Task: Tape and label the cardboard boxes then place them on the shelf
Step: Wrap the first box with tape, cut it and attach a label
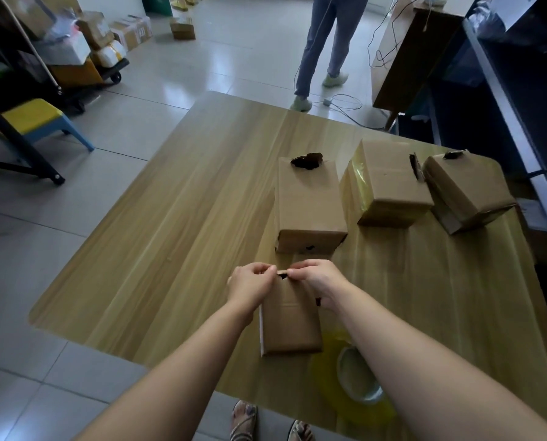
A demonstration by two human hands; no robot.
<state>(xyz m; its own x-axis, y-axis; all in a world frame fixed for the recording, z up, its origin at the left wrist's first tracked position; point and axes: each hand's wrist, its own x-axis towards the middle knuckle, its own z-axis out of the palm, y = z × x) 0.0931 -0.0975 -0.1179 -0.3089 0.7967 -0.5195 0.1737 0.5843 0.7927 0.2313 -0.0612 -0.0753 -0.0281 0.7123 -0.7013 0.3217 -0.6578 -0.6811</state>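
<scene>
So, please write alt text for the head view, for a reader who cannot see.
Two bare hands, left hand and right hand, pinch a small label strip over a cardboard box on a wooden table. Three more boxes stand beyond; a tape roll lies nearby.

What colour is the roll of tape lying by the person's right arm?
Translucent yellow tape roll, partly hidden by the arm; the head view shows it.

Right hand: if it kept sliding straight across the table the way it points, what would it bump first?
Probably the nearest upright cardboard box, just beyond the right hand; depth is hard to judge.
</scene>
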